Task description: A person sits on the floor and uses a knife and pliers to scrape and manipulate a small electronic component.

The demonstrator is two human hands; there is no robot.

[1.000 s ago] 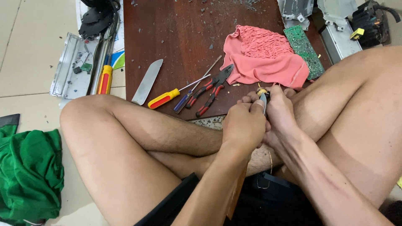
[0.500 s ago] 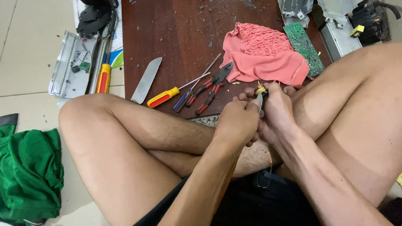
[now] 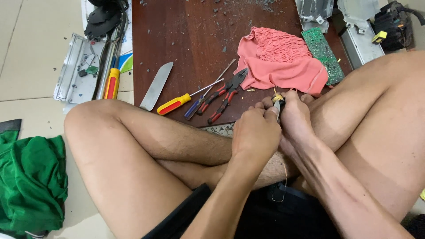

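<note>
Tiled floor (image 3: 31, 48), with a dark brown board (image 3: 195, 40) as landmark. Pink cloth (image 3: 279, 66) on the board's right part. Left hand (image 3: 254, 135) and right hand (image 3: 294, 119) meet at the board's near edge, both closed on a small yellow-tipped part (image 3: 277, 98), its long axis running toward the board, equally near both. Red-handled pliers (image 3: 223, 95) lie on the board, just left of the hands.

Packages: I see none around my board (image 3: 195, 35).
Screens: none.
Signs: none.
Printed sheet: a white paper (image 3: 126, 57) with blue and green patches lies just left of the board's left edge, mostly under tools; whether it is a label I cannot tell.
Yellow tag: a small yellow patch (image 3: 379, 37) sits on the black part right of the board's far corner.
</note>
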